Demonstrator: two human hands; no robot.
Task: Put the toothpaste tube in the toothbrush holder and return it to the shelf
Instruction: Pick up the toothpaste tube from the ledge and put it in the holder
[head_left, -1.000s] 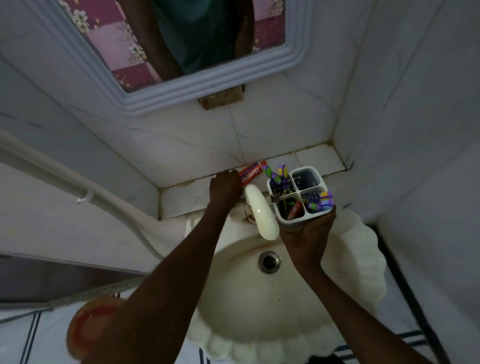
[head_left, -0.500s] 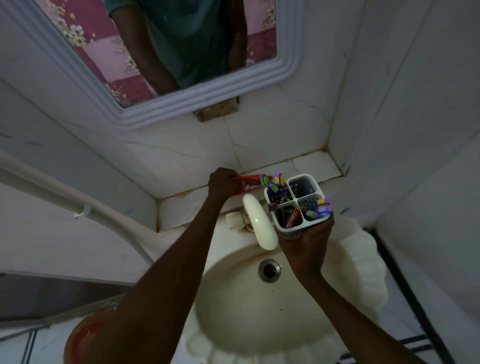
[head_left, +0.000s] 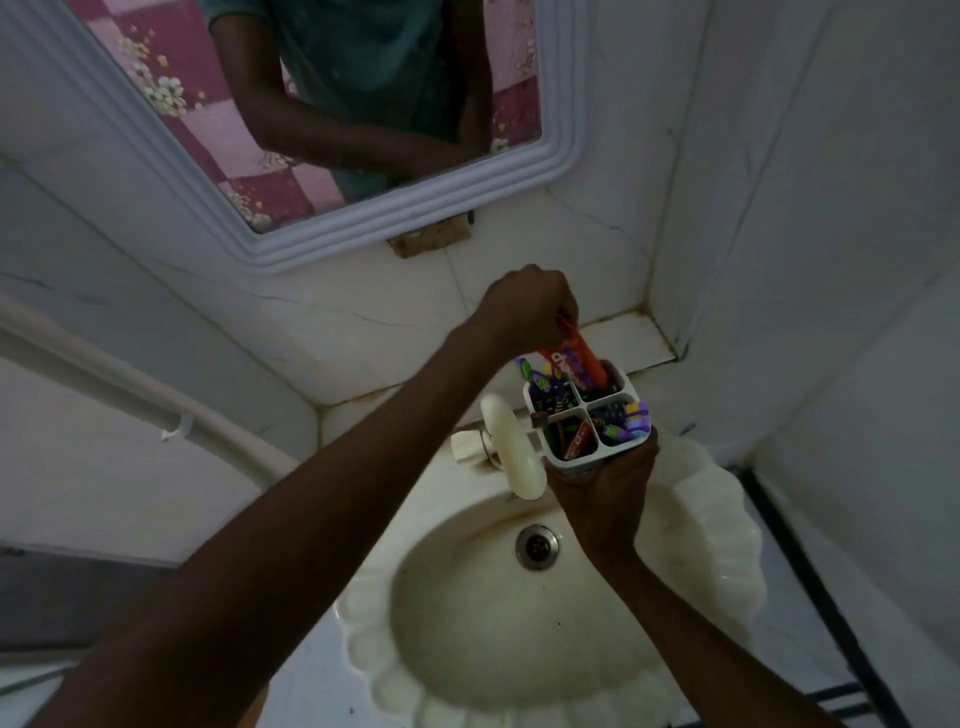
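Note:
My right hand (head_left: 605, 480) grips the bottom of a white four-compartment toothbrush holder (head_left: 582, 402), held above the sink's back rim. Purple and green toothbrushes fill its left and right compartments. My left hand (head_left: 524, 306) pinches the top end of a red toothpaste tube (head_left: 579, 361). The tube slants down, with its lower end inside the holder's far compartment. The tiled shelf (head_left: 631, 340) runs along the wall just behind the holder.
A cream tap (head_left: 511, 447) with a side knob juts over the scalloped sink (head_left: 717, 545) right beside the holder. The drain (head_left: 537, 545) lies below. A white-framed mirror (head_left: 415, 218) hangs above the shelf. A pipe (head_left: 130, 395) runs along the left wall.
My left hand lifted the toothpaste tube off the shelf and swung it right, tipping its lower end into the holder's far compartment. My right hand kept the holder nearly still.

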